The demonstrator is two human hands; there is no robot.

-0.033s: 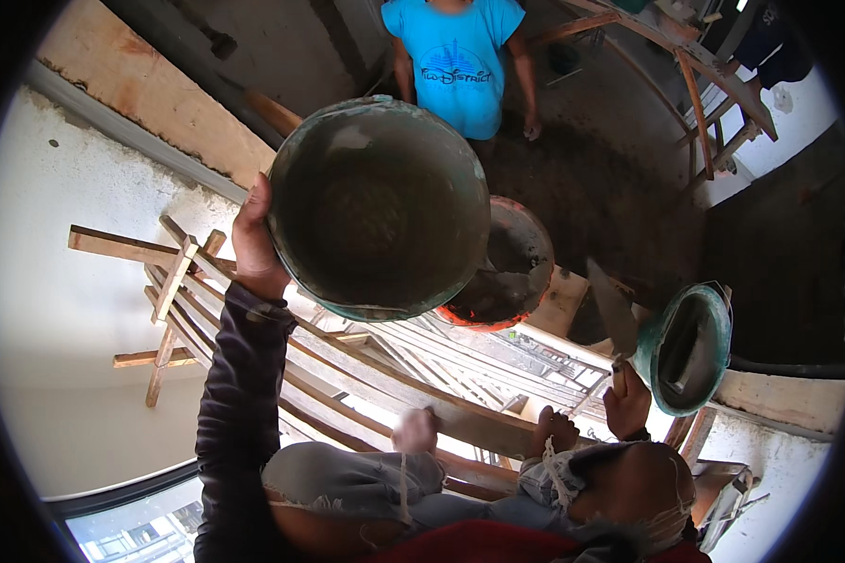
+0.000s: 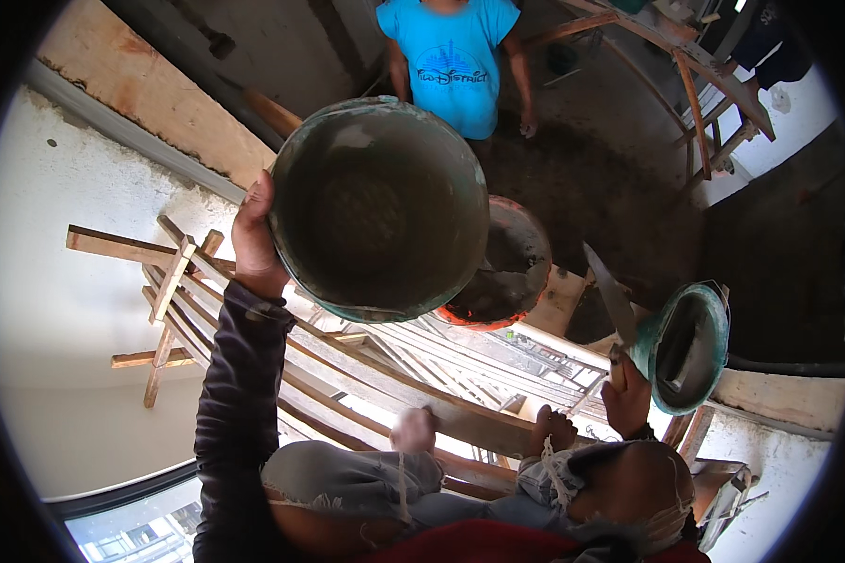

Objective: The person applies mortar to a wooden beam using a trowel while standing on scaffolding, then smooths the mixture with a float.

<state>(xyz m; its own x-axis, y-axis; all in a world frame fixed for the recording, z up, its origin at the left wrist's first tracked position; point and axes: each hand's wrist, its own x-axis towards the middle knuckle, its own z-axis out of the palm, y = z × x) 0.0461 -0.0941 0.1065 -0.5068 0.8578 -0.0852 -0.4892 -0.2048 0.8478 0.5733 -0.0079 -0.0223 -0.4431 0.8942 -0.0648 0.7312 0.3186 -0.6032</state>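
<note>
The person's two hands were well apart, each closed on something of its own. The left hand (image 2: pixel 258 235), at the end of a long dark sleeve (image 2: pixel 239 375), was clamped on the left edge of a large round dark-green bucket (image 2: pixel 380 211) with a grey-stained inside, the thumb at the rim and the other fingers mostly hidden behind the wall. This bucket was in front of the person, left of centre, its mouth facing the camera. The right hand (image 2: pixel 627 402) was wrapped around the pale wooden handle of a tapered grey metal trowel (image 2: pixel 612 298), whose blade pointed up and slightly left. Just right of that hand was a smaller green bucket (image 2: pixel 644 355) with grey material inside. An orange-red rimmed round bucket (image 2: pixel 483 325), also with grey material in it, lay partly covered by the large one. Below ran long brown wooden planks (image 2: pixel 385 375), two bare feet (image 2: pixel 556 430) by them, beneath knees in torn grey jeans (image 2: pixel 347 474). Beyond the buckets stood a co-worker in a bright blue T-shirt (image 2: pixel 451 56).
</note>
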